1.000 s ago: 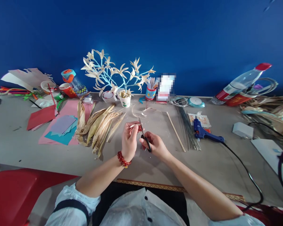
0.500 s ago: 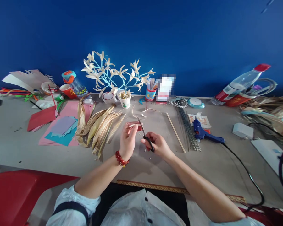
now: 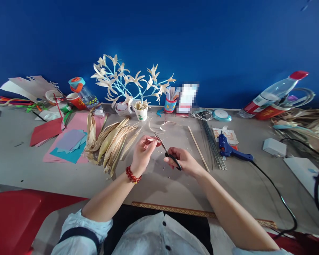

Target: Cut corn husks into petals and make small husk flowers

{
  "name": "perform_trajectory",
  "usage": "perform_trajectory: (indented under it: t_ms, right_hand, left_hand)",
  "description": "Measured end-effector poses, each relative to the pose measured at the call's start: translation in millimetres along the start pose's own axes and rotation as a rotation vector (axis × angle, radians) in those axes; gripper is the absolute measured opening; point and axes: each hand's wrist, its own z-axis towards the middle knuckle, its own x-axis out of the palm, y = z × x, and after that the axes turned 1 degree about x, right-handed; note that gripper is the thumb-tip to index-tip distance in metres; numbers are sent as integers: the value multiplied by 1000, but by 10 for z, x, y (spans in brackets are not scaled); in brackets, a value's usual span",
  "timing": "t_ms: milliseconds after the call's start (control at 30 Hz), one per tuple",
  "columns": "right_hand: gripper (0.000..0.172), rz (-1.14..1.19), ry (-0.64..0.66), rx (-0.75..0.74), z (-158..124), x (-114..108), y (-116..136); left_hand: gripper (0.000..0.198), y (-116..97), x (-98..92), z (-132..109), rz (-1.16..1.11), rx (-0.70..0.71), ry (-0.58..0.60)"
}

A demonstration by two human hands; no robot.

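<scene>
Pinched in the fingers of my left hand is a small pale piece of husk; much of it is hidden by the fingers. My right hand is closed around the black handles of a pair of scissors. The blades point up and left, close by my left fingertips. Whether they touch the piece I cannot tell. Left of my hands lies a bunch of dried corn husks. Tiny pale scraps are scattered on the table below the scissors.
At the back stands a husk-flower plant in a white cup. A thin stick, dark wires and a blue glue gun with its cord lie to the right. Coloured paper is at the left, a tilted bottle at the back right.
My left hand has shifted slightly to the left with the pale piece. My right hand has moved a little to the right, tilting the scissors further left.
</scene>
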Motion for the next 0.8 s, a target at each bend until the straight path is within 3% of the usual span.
perform_trajectory:
  t_ms: [800]
  right_hand:
    - [41,-114,-2,-59,4,-40,-63]
  left_hand:
    - [14,-18,-19,13,-7,8,37]
